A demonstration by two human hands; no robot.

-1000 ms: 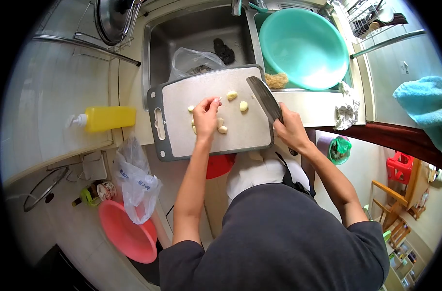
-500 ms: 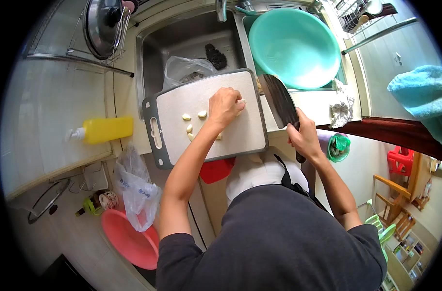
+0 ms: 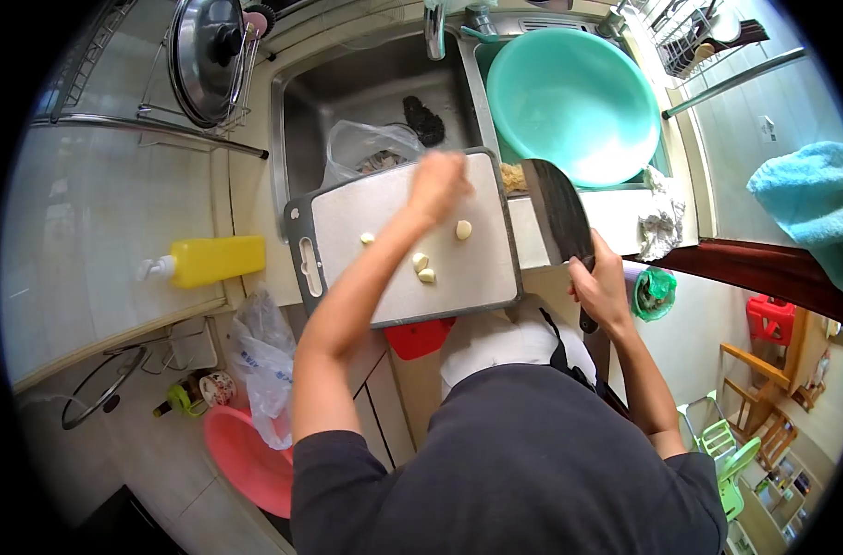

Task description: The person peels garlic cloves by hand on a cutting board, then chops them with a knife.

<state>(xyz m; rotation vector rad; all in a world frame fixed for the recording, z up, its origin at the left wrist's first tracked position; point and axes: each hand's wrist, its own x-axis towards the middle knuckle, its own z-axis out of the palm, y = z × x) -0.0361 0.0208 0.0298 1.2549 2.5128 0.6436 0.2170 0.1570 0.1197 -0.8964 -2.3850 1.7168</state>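
My left hand (image 3: 439,191) is above the far edge of the cutting board (image 3: 352,217), blurred by motion. Its fingers look curled closed, and whatever is in them cannot be made out. Peeled garlic cloves lie on the board: one garlic clove (image 3: 464,229) right of my forearm, a pair near the middle, and another clove (image 3: 367,239) left of the forearm. My right hand (image 3: 604,289) grips the handle of a cleaver (image 3: 562,213). The broad blade points away from me, to the right of the board, over the counter edge.
Behind the board is a steel sink (image 3: 297,120) with a clear plastic bag (image 3: 357,148) and a dark scrubber (image 3: 423,121). A turquoise basin (image 3: 570,106) stands right of it. At left are a yellow pump bottle (image 3: 218,261) and a hanging plastic bag (image 3: 264,351).
My left hand has lifted from the cloves toward the board's far edge. More of the cloves near the middle now show. The cleaver stays in my right hand. The whole view has shifted slightly.
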